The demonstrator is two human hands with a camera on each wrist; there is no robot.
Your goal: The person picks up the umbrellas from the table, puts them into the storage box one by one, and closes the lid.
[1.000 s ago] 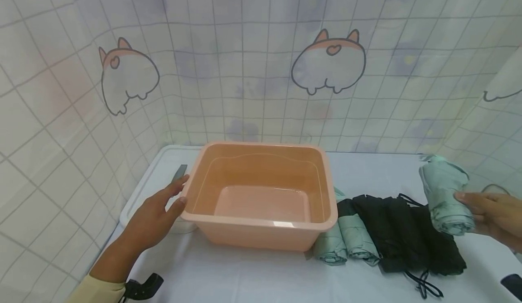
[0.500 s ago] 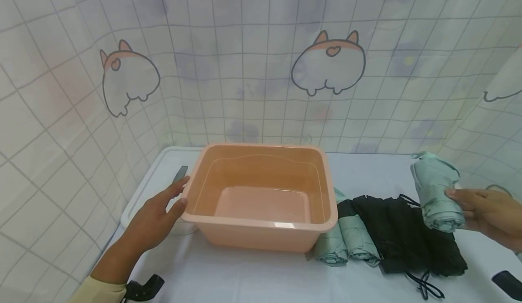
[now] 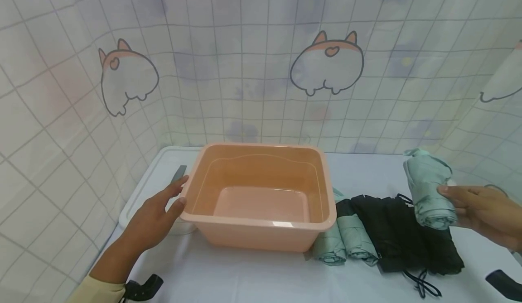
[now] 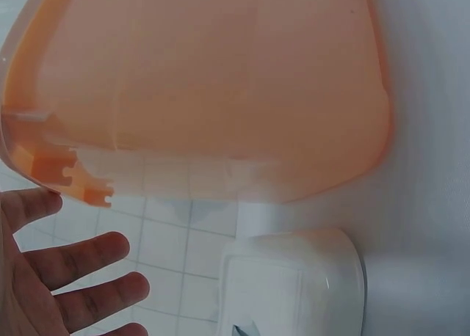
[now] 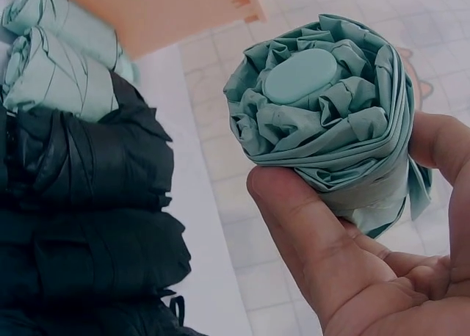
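My right hand (image 3: 485,208) grips a folded mint-green umbrella (image 3: 429,189) above the right end of the black folded umbrellas (image 3: 397,235). In the right wrist view, the umbrella's round end cap (image 5: 301,75) shows amid gathered fabric, with thumb and fingers around its sides. My left hand (image 3: 152,221) touches the left rim of a peach plastic basin (image 3: 261,237), its fingers spread and fairly straight. Nothing lies inside the basin. Two more mint-green umbrellas (image 3: 359,239) lie against its right side, one partly hidden by it.
A white tray (image 3: 140,194) with a grey object (image 3: 179,172) on it stands left of the basin, partly behind it. A black cord (image 3: 423,285) trails toward the front from the black umbrellas. Grid-patterned curtain (image 3: 253,67) closes off the back and sides.
My right hand has carried the mint-green umbrella a short way left and slightly up, over the black umbrellas. The left hand and basin have stayed put.
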